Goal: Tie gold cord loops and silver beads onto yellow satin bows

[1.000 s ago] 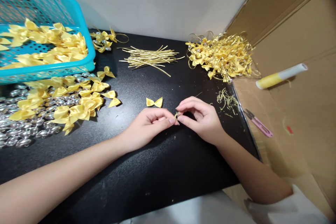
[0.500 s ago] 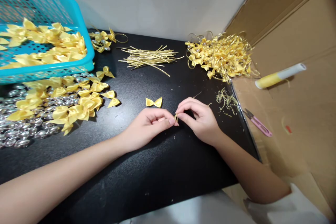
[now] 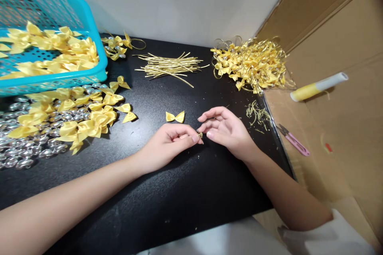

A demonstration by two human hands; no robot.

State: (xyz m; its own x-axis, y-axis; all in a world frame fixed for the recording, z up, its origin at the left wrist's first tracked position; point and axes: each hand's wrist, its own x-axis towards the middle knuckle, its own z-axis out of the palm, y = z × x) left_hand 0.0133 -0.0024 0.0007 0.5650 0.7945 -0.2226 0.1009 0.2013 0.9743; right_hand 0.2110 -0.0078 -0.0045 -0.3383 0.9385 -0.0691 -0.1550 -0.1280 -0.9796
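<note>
My left hand pinches a short piece of gold cord, bent into a small loop, between thumb and fingertips. Just to its right, my right hand has its thumb and fingers apart, with the fingertips close to the cord. Whether one fingertip still touches the cord I cannot tell. Beyond my left hand a single yellow ribbon bow lies on the black table. Farther back, a bundle of straight gold cords is laid out.
At left stands a turquoise basket of yellow bows, with silver beads and more bows before it. Looped bows are heaped at the back right, near cord scraps. Pink snips and a yellow-white tube lie on cardboard.
My right hand has let go its pinch by the cord; its fingers have spread and drawn slightly apart. My left hand keeps its grip in nearly the same place.
</note>
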